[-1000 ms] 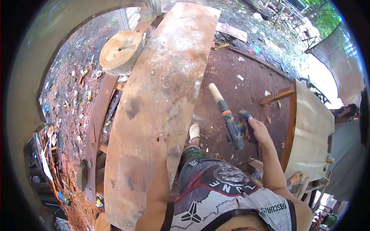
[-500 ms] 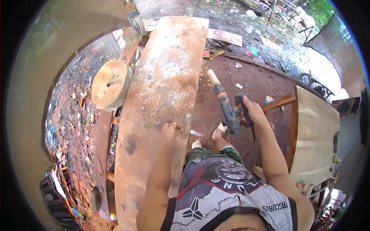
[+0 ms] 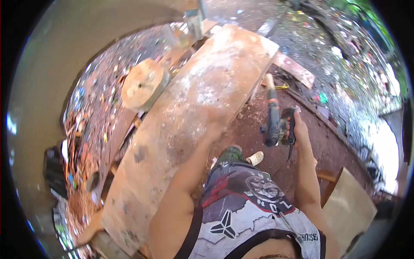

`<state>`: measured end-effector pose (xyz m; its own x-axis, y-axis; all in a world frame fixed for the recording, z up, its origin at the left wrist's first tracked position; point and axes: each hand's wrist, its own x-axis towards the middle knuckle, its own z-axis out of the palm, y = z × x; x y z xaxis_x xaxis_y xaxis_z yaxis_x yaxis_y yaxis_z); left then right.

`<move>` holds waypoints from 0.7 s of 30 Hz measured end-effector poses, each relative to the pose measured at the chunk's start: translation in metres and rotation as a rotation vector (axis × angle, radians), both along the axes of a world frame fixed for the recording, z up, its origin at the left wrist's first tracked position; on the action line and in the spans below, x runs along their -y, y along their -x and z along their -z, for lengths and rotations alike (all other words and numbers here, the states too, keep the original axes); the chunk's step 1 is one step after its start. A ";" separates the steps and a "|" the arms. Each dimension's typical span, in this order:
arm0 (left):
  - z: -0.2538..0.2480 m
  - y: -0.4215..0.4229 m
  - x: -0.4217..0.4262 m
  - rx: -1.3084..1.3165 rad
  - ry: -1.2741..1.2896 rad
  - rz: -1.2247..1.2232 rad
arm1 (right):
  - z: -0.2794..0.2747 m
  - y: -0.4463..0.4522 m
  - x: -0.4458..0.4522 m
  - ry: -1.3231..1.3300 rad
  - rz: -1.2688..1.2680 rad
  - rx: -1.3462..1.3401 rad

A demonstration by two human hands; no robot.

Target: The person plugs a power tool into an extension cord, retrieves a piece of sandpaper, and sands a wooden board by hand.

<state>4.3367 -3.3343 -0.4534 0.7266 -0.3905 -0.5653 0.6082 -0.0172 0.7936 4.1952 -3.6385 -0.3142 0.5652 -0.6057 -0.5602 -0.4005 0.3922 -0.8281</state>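
Note:
My right hand is closed round the black handle of a drill-like power tool. The tool's body is dark, with orange bands and a pale round tip pointing away from me. A dark cord hangs below its handle. The tool is held over the ground, just right of a wide wooden board. My left hand is over the board near its right edge. Motion blurs its fingers, so whether it holds anything is unclear. Pale dust and dark stains mark the board's surface.
A round wood slab stands against the board's left side. A blurred clear container is near its far end. On the right is a pale panel. Litter and wood scraps cover the ground at left; a yellow cord lies beyond the tool.
The whole view has turned, so the board now slants to the upper right. My left hand has moved forward toward the board's right edge. The tool stays in my right hand.

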 end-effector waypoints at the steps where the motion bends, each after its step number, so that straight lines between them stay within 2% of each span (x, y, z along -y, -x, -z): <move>1: 0.001 -0.003 0.005 -0.014 0.005 -0.027 | 0.003 -0.004 0.010 -0.016 -0.050 -0.022; 3: 0.011 -0.016 0.009 -0.102 0.042 -0.150 | 0.000 -0.019 0.033 0.223 -0.588 -0.062; 5: 0.019 -0.048 0.012 -0.164 0.094 -0.239 | -0.009 -0.029 0.040 0.235 -0.673 -0.080; 7: 0.033 -0.086 0.013 -0.106 0.001 -0.277 | -0.024 -0.033 0.046 0.070 -0.767 -0.149; 8: 0.064 -0.118 0.004 -0.107 0.002 -0.270 | -0.028 -0.036 0.051 0.037 -0.807 -0.143; 9: 0.107 -0.155 -0.012 -0.184 0.039 -0.371 | -0.031 -0.040 0.056 0.037 -0.791 -0.147; 10: 0.130 -0.179 -0.013 -0.263 0.074 -0.465 | -0.034 -0.042 0.061 0.097 -0.884 -0.157; 11: 0.111 -0.188 0.005 -0.269 0.076 -0.440 | -0.037 -0.045 0.068 0.159 -0.974 -0.170; 12: 0.069 -0.194 0.026 -0.210 0.027 -0.529 | -0.038 -0.048 0.074 0.203 -1.021 -0.168; 13: 0.045 -0.202 0.046 -0.151 -0.015 -0.621 | -0.041 -0.051 0.080 0.213 -0.996 -0.179; 17: 0.053 -0.281 0.082 -0.175 0.001 -0.487 | -0.061 -0.075 0.102 0.330 -0.946 -0.216; 19: 0.060 -0.324 0.099 -0.121 -0.011 -0.460 | -0.063 -0.084 0.117 0.225 -0.801 -0.188; 21: 0.057 -0.377 0.116 -0.053 0.031 -0.402 | -0.060 -0.095 0.137 0.226 -0.809 -0.191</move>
<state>4.7132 -3.4505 -0.5107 0.7952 -0.0985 -0.5983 0.6015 0.2534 0.7577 4.2904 -3.7752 -0.2540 0.7794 -0.1660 -0.6041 -0.6261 -0.2396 -0.7420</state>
